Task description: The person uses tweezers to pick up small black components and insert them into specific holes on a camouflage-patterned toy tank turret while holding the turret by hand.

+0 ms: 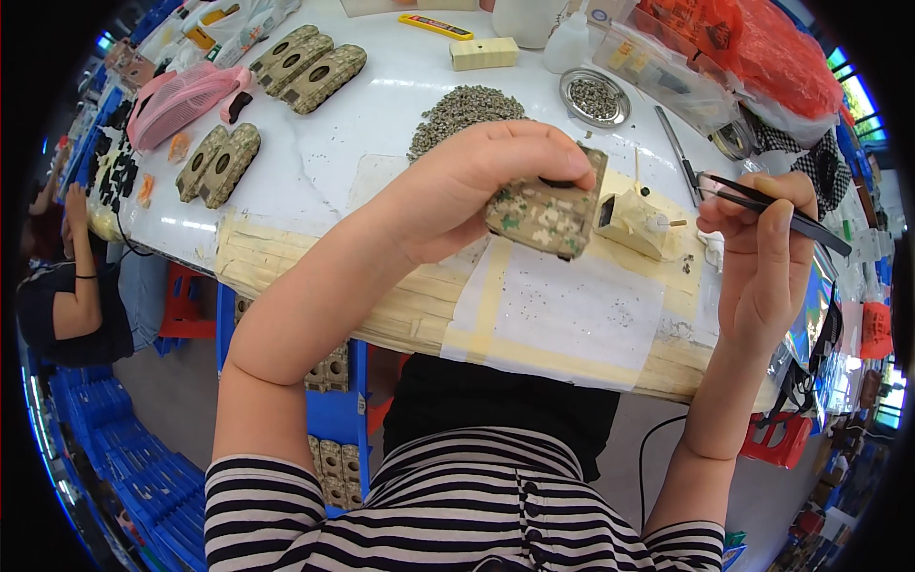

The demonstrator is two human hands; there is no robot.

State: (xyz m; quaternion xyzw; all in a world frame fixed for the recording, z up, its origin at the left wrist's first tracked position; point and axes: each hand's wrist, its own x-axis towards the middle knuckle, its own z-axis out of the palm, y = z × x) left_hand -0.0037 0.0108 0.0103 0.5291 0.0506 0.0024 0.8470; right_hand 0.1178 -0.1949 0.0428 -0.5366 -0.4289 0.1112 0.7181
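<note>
Camouflage shell [541, 217] may drop near the white paper [548, 329] if left fingers [558, 155], curled round it, loosen; right fingers [778, 229] pinch tweezers [823, 234].

I get a bright, mostly even view, with window panes [861, 103] glowing at the right rim and pale glare on the left of the white surface [391, 67]. Fisheye curvature bends my edges into black corners; the centre looks fairly sharp.

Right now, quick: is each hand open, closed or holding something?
Left hand: closed, holding a camouflage-patterned case.
Right hand: closed, holding black tweezers.
</note>
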